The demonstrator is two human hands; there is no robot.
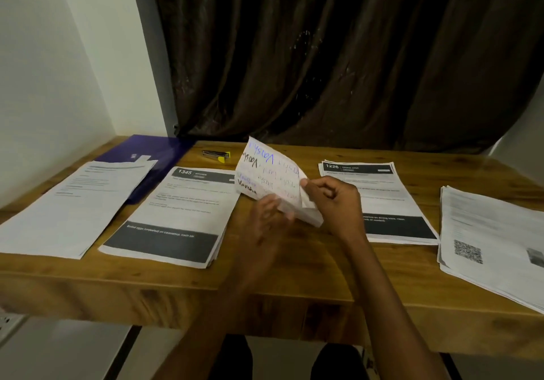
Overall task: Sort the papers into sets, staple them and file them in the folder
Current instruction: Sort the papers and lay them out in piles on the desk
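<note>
- We see the right hand [332, 200] with fingers curled, pinching the right edge of a handwritten sheet [270, 175] that stands tilted up off the wooden table [176, 288].
- The left hand [266, 217] is blurred; its fingers look fairly straight against the sheet's lower left edge, though we cannot tell whether they grip it.
- Just left of the left hand lies the stack headed 1345 [176, 217]; further left is a plain printed stack [73, 203], its far end overlapping the purple folder [153, 149].
- Beyond the hands, past the sheet's top left corner, lies the stapler [216, 155], with a yellow tip.
- Under the right wrist and to its right sits the stack headed 1226 [391, 200]; further right is a stack with a QR code [485, 232].
- A dark curtain [338, 55] hangs behind the table.
</note>
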